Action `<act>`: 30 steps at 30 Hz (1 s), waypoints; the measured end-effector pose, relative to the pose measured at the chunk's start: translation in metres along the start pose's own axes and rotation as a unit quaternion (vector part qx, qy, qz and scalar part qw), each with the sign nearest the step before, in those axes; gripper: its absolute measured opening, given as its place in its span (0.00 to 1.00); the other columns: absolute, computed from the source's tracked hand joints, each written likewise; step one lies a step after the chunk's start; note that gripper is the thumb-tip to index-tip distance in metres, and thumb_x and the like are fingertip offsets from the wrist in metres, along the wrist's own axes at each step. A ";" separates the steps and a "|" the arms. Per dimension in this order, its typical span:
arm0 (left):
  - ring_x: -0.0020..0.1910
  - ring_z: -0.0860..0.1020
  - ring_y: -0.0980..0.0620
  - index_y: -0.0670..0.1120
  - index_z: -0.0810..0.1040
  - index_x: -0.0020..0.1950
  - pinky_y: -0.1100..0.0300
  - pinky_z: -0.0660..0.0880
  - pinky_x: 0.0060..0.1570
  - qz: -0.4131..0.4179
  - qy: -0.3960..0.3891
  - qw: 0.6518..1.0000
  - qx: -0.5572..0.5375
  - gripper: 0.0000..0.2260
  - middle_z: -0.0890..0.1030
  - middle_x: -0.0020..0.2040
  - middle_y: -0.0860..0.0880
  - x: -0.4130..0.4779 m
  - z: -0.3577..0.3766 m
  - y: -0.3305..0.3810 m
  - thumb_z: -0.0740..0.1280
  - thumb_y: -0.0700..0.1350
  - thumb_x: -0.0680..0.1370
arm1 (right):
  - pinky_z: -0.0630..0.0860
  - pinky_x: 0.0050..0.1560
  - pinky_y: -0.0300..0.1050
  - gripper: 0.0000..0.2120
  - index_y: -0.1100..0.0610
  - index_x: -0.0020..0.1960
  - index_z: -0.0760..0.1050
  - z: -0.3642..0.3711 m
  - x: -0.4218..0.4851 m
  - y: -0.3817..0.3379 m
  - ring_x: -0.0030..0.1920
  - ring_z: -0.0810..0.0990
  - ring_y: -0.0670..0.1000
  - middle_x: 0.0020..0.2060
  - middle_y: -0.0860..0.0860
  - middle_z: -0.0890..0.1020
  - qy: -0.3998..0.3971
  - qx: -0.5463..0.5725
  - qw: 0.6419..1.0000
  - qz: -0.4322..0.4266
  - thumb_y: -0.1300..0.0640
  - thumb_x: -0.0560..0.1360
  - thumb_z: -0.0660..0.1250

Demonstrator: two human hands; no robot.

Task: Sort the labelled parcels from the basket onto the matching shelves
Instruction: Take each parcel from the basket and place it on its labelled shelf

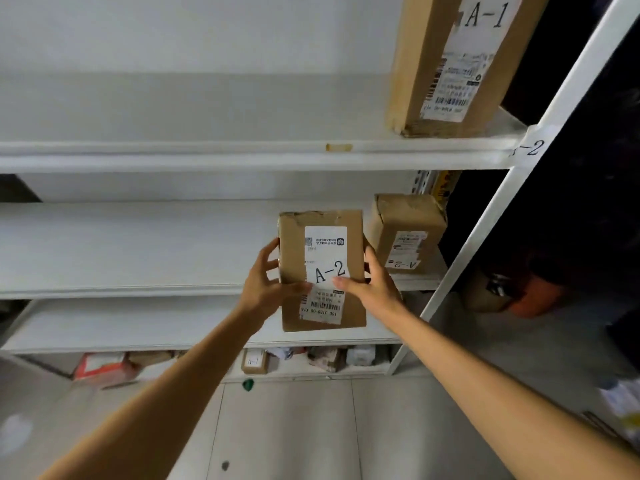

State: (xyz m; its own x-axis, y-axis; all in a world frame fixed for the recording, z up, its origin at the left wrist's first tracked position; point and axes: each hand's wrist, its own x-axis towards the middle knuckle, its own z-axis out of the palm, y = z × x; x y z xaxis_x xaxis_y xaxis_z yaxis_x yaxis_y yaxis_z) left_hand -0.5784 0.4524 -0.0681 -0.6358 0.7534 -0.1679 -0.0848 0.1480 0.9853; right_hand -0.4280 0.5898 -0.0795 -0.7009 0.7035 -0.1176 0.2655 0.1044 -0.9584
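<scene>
Both forearms (166,400) stretch up and forward. Left hand (263,284) and right hand (375,289) each clasp a side of the A-2 parcel (294,237), held upright before the middle shelf (138,244). Best set it down square, label outward, just left of the second A-2 parcel (407,230) standing farther back.

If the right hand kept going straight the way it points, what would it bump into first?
The right hand grips the held parcel, so that comes first. Beyond it, probably the middle shelf, just left of the shelved A-2 parcel; depth is unclear.
</scene>
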 end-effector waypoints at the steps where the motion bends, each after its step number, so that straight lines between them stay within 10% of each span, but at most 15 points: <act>1: 0.53 0.78 0.48 0.57 0.63 0.72 0.52 0.82 0.39 -0.007 -0.001 1.000 -0.002 0.43 0.75 0.58 0.50 0.008 -0.002 -0.002 0.77 0.33 0.64 | 0.68 0.39 0.20 0.37 0.46 0.74 0.58 0.002 0.007 0.001 0.57 0.75 0.41 0.58 0.41 0.74 0.008 -0.009 1.000 0.003 0.58 0.71 0.74; 12: 0.60 0.74 0.47 0.54 0.59 0.71 0.46 0.78 0.53 -0.014 -0.062 0.998 -0.011 0.38 0.73 0.62 0.51 0.101 -0.008 -0.013 0.72 0.30 0.69 | 0.78 0.56 0.48 0.40 0.46 0.73 0.60 0.023 0.082 0.016 0.60 0.75 0.50 0.61 0.52 0.75 0.152 -0.094 0.983 0.040 0.61 0.68 0.76; 17: 0.61 0.73 0.45 0.52 0.59 0.66 0.41 0.77 0.56 -0.020 -0.057 0.998 -0.021 0.36 0.71 0.65 0.47 0.126 0.000 -0.020 0.73 0.30 0.69 | 0.76 0.43 0.31 0.41 0.48 0.74 0.59 0.011 0.094 0.021 0.58 0.76 0.47 0.60 0.50 0.77 0.104 -0.060 0.989 0.090 0.71 0.68 0.72; 22: 0.59 0.75 0.45 0.50 0.57 0.63 0.50 0.80 0.47 -0.003 -0.040 0.999 0.020 0.32 0.72 0.60 0.49 0.140 0.012 -0.030 0.72 0.30 0.70 | 0.75 0.62 0.53 0.45 0.48 0.75 0.55 0.008 0.103 0.030 0.65 0.74 0.53 0.67 0.52 0.72 0.060 -0.060 0.986 0.142 0.62 0.65 0.75; 30: 0.63 0.73 0.48 0.59 0.53 0.75 0.51 0.78 0.54 0.045 0.013 0.995 0.091 0.47 0.71 0.67 0.45 0.155 0.032 -0.045 0.75 0.33 0.67 | 0.77 0.55 0.42 0.31 0.53 0.65 0.60 0.012 0.104 0.043 0.58 0.77 0.50 0.58 0.51 0.76 0.152 -0.057 0.980 0.117 0.69 0.68 0.68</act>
State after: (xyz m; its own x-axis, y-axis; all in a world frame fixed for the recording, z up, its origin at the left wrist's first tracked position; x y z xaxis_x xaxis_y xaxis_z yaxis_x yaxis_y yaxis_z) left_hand -0.6488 0.5835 -0.1392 -0.6540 0.7526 -0.0760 0.1124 0.1960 0.9742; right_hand -0.4979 0.6587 -0.1357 -0.3874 0.8925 -0.2309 0.4790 -0.0191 -0.8776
